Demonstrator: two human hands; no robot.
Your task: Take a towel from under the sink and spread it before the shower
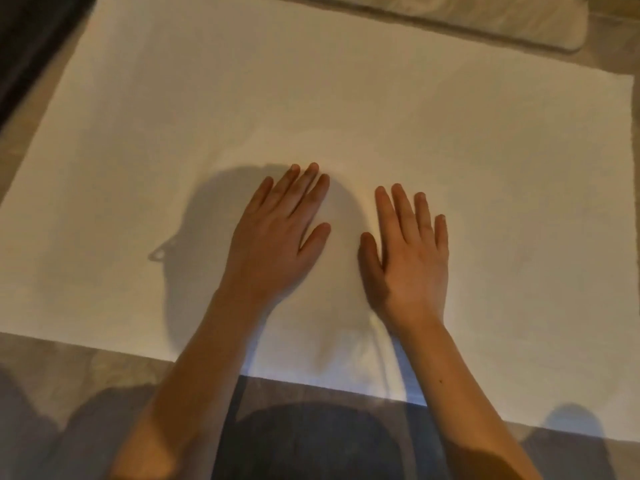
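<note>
both hands lie flat, palms down, fingers spread, gripping nothing; left hand point(273, 244) and right hand point(408, 258) press side by side on the towel point(346, 98), near its near edge and about midway along it; towel lies open on the floor point(52, 362), long axis running left to right across the hands; most cloth extends ahead of the fingertips and outward to each side; a small ridge of wrinkle sits just behind the right wrist, nearer that hand; judgement: spreading is nearly done; remaining smoothing likely runs outward from centre, each hand toward its own side; shower itself cannot be identified.
</note>
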